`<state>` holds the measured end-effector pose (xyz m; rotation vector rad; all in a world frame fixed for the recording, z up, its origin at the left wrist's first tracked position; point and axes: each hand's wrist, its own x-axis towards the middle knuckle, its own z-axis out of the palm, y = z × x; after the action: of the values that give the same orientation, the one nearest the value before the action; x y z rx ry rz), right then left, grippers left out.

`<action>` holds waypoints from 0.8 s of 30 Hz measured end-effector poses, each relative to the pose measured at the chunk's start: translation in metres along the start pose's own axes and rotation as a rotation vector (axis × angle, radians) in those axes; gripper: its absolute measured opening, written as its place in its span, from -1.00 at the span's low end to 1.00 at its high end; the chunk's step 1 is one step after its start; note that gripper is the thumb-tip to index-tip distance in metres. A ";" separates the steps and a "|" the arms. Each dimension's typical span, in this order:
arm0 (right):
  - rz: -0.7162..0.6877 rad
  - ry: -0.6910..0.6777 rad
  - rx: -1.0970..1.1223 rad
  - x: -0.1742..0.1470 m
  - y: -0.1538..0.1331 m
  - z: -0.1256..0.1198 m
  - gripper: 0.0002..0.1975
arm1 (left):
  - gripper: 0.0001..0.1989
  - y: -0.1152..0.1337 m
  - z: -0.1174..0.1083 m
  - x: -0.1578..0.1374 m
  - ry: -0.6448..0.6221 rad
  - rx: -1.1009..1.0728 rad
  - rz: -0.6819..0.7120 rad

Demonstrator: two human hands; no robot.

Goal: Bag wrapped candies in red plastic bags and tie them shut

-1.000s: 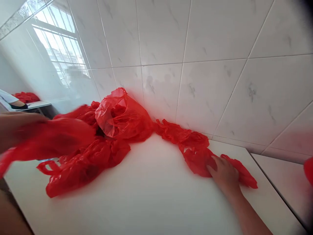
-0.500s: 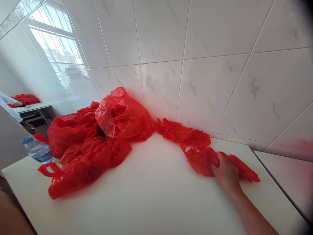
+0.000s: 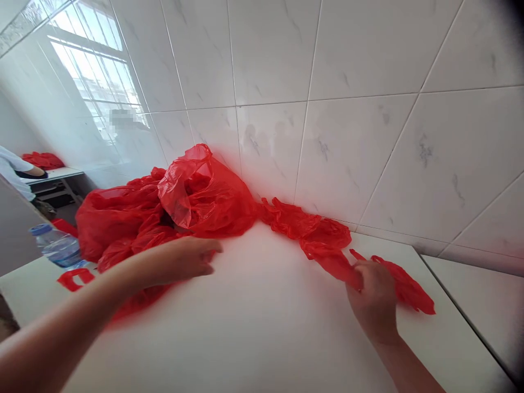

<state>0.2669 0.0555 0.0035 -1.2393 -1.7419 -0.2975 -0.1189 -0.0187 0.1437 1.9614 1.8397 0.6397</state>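
Observation:
Thin red plastic bags lie crumpled on a white table [image 3: 245, 338]. At the right, my right hand [image 3: 373, 292] is closed on a red plastic bag [image 3: 333, 265], which stretches off toward the upper left. Another crumpled bag [image 3: 413, 286] lies just beyond that hand's right side, and a further bag [image 3: 295, 218] rests along the foot of the wall. My left hand [image 3: 188, 259] is over the table with its fingers apart and nothing between them. Behind and below it is a large heap of red bags [image 3: 208, 196], partly covered by my forearm.
A plastic water bottle [image 3: 57, 245] with a blue cap stands at the table's left. Glossy white tiles [image 3: 270, 153] rise along the back. Far left, a person's sleeve [image 3: 12, 161] shows near another table with red bags [image 3: 43, 160].
My left hand has come into view from the left, in front of the bag heap. My right hand has shifted slightly downward, drawing the bag in it toward me.

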 end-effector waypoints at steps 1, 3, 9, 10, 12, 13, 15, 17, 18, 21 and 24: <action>-0.075 -0.023 0.020 -0.004 -0.008 0.000 -0.96 | -0.71 0.014 0.017 0.017 -0.131 0.061 0.033; -0.213 -0.156 0.049 -0.018 -0.020 0.001 -0.91 | -0.54 0.035 0.056 0.042 -0.357 0.091 0.050; -0.214 -0.510 0.107 -0.064 -0.020 -0.009 -0.63 | -0.15 0.045 0.169 0.070 -0.332 -0.182 0.237; -0.170 -0.510 0.113 -0.066 -0.019 -0.013 -0.65 | -0.25 0.046 0.182 0.070 -0.295 -0.207 0.240; -0.054 -0.457 0.129 -0.065 -0.022 -0.019 -0.75 | -0.55 0.050 0.202 0.067 -0.219 -0.238 0.194; 0.009 -0.421 0.141 -0.063 -0.025 -0.021 -0.77 | -0.69 0.053 0.208 0.065 -0.190 -0.250 0.162; 0.121 -0.386 0.170 -0.057 -0.036 -0.020 -0.69 | -0.84 0.060 0.216 0.060 -0.149 -0.271 0.120; 0.189 -0.422 0.195 -0.053 -0.045 -0.014 -0.50 | -0.86 0.065 0.218 0.053 -0.114 -0.389 0.108; 0.215 -0.456 0.207 -0.052 -0.048 -0.011 -0.44 | -0.86 0.067 0.218 0.049 -0.108 -0.490 0.114; 0.360 -0.570 0.279 -0.050 -0.048 -0.005 -0.57 | -0.80 0.068 0.216 0.043 -0.185 -0.853 0.129; 0.554 -0.560 0.360 -0.046 -0.037 -0.008 -0.64 | -0.69 0.064 0.216 0.043 -0.228 -1.082 0.010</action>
<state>0.2424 0.0053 -0.0170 -1.5524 -1.7017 0.7176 0.0570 0.0270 0.0043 1.2223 0.9691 1.0595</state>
